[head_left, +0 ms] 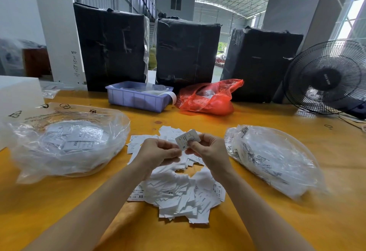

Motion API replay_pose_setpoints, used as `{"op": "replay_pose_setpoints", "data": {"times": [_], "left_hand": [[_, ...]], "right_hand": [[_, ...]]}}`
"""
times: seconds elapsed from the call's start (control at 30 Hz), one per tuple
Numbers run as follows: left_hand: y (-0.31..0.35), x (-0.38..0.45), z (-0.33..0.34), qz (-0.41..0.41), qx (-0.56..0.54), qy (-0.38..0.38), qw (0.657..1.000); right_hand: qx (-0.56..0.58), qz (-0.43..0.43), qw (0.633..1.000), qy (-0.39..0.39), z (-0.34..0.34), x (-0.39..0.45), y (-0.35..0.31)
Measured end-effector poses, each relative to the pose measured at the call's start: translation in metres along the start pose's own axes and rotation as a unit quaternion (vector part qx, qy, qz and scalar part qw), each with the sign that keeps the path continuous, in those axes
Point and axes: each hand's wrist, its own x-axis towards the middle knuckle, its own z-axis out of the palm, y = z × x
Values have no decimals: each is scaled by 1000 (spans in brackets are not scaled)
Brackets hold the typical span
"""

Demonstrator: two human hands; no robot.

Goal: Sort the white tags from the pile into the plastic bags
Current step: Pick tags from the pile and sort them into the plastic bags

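A pile of white tags (178,191) lies on the yellow table (257,221) in front of me, some marked XS and S. My right hand (208,149) pinches a small stack of tags (185,138) with an S showing, held above the pile. My left hand (160,151) hovers beside it with curled fingers, its fingertips close to the stack's lower edge; whether it holds a tag is hidden. A clear plastic bag (65,147) with tags inside, one marked XXL, lies at the left. Another clear plastic bag (273,159) of tags lies at the right.
A lilac plastic bin (138,98) and a red plastic bag (210,98) stand behind the pile. Three black wrapped bales (188,52) line the table's back. A black fan (326,78) stands at the far right, a white block (17,92) at the far left.
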Motion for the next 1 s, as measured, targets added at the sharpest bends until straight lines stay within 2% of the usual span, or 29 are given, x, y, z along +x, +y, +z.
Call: {"op": "replay_pose_setpoints", "data": {"times": [0.2,0.47,0.67,0.8,1.0], "left_hand": [[0,1,-4,0,-7,19,1000],[3,-1,-4,11,-19,19,1000],[2,0,-4,18,12,19,1000],[1,-1,-2,15,45,1,999],[0,-4,3,8,17,3,1000]], "right_hand": [[11,17,1000,-7,-1,1,1],[-30,41,998,-36,-5,2,2],[-35,98,991,-83,-12,6,4],[-44,93,989,-108,-14,6,4],[-102,93,979,-150,-7,4,4]]}}
